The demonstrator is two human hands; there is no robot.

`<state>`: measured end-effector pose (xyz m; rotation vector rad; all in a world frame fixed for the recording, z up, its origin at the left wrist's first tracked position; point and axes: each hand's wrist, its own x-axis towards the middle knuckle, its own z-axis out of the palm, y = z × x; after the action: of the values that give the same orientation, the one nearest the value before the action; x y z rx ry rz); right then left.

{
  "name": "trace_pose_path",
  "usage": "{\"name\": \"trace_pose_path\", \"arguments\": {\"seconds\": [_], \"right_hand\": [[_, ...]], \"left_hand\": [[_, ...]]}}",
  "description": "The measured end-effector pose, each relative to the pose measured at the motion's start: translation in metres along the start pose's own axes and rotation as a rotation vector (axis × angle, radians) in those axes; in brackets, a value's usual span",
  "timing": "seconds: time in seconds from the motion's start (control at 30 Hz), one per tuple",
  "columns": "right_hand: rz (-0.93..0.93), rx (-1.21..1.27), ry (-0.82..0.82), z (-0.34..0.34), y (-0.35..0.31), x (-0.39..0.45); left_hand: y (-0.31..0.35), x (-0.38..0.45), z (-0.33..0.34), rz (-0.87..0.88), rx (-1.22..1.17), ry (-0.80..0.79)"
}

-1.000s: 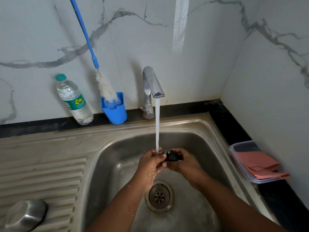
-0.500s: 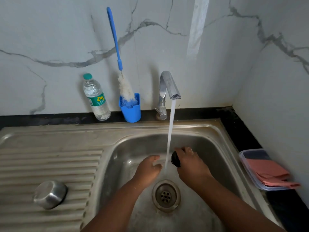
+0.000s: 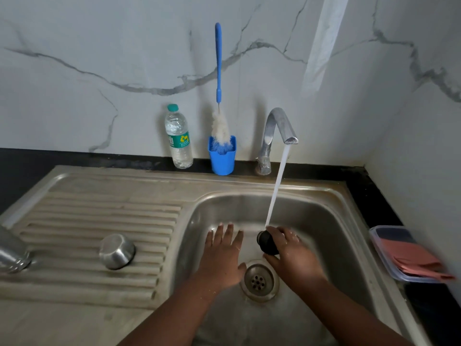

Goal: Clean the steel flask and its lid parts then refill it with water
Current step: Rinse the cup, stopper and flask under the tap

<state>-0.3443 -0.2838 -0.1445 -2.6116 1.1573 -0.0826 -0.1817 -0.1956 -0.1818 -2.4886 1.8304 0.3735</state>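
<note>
Since the earlier frame the left hand [image 3: 222, 255] has let go of the small black plastic lid part [image 3: 268, 242] and drawn away to the left; it now hovers flat over the stainless steel sink basin [image 3: 336, 236], fingers straight and spread, holding nothing. The right hand [image 3: 294, 255] alone grips the lid part, fingers curled over its top, right where the stream from the chrome tap [image 3: 279, 131] lands. The piece lies just right of the free hand, above the round drain [image 3: 259, 280] — its rounded end pointing left toward that hand. The domed steel cap [image 3: 117, 251] rests upside down on the ribbed drainboard, well to the left, so the left hand is nearer it. The steel flask body [image 3: 12, 253] shows only at the far left edge.
</note>
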Motion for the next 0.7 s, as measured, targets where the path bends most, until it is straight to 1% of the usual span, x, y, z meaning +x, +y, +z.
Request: {"name": "trace_pose_path", "arguments": {"seconds": [0.1,0.23,0.3,0.33,0.4,0.47,0.53,0.6,0.7], "right_hand": [[0.022,-0.082,-0.070,-0.001,-0.007,-0.003],[0.041,-0.138,-0.086,-0.007,-0.025,-0.001],[0.055,-0.105,-0.039,-0.014,-0.045,0.000],[0.055,-0.038,0.007,-0.018,-0.058,0.002],[0.039,0.169,0.073,-0.028,-0.091,0.006],[0.002,0.362,0.123,-0.039,-0.128,0.012],[-0.037,0.484,0.150,-0.048,-0.165,0.021],[-0.067,0.580,0.140,-0.054,-0.202,0.030],[-0.110,0.761,0.037,-0.047,-0.249,0.044]], "left_hand": [[-0.003,-0.014,-0.003,0.035,-0.001,0.038],[-0.018,-0.031,-0.011,0.025,-0.015,0.081],[-0.029,-0.040,-0.016,0.006,-0.030,0.099],[-0.035,-0.044,-0.020,0.001,-0.042,0.116],[-0.049,-0.055,-0.028,0.002,-0.080,0.183],[-0.066,-0.066,-0.035,-0.001,-0.114,0.290],[-0.085,-0.078,-0.044,-0.029,-0.143,0.415],[-0.108,-0.091,-0.052,-0.089,-0.176,0.504],[-0.150,-0.120,-0.064,-0.190,-0.161,0.621]]}}
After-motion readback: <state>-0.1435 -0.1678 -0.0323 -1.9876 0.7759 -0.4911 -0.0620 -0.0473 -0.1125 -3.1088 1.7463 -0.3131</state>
